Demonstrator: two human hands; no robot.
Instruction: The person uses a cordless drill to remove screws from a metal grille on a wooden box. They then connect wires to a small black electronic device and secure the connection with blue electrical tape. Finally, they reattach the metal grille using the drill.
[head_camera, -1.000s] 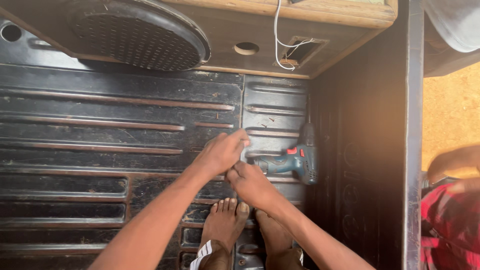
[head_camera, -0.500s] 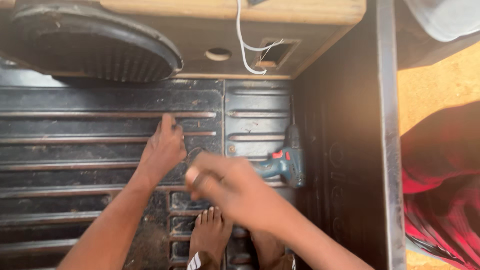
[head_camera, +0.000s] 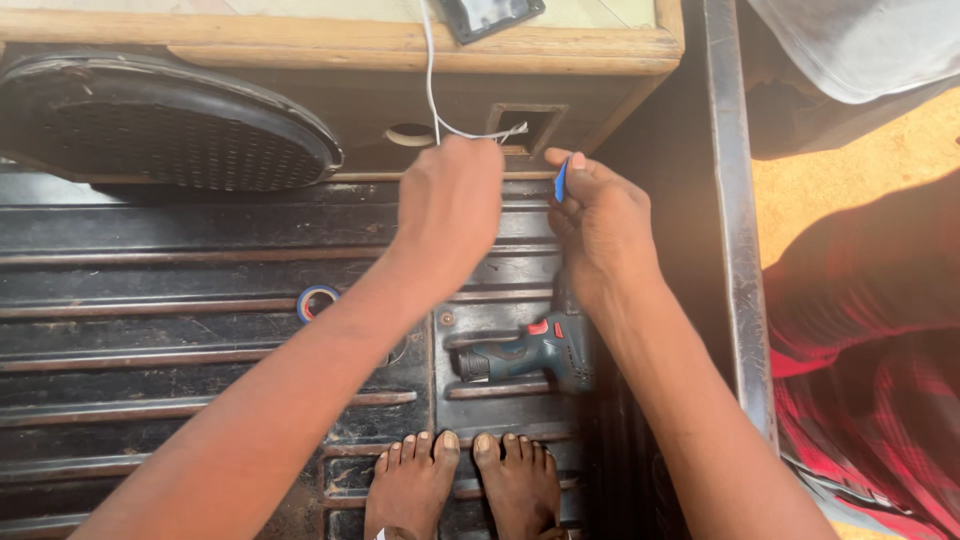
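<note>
Head cam, left hand (head_camera: 450, 205) gripping white wire (head_camera: 430, 70), right hand (head_camera: 600, 225) pinching blue tool (head_camera: 561, 180) beside it.

The floor (head_camera: 150, 250) is black ribbed metal, dusty and worn. A wooden box (head_camera: 350, 45) stands at the far end. A metal rail (head_camera: 735, 230) runs down the right. Beyond it, orange ground (head_camera: 840, 180) lies in bright sun.

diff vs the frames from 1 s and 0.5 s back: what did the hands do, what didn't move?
Both hands left the ribbed black floor and rose to the wooden speaker box. The left hand now grips the thin white wire hanging from the box; the right hand pinches a small blue piece beside the square cut-out. The teal cordless drill lies as before on the floor, and the bare feet are unmoved.
</note>
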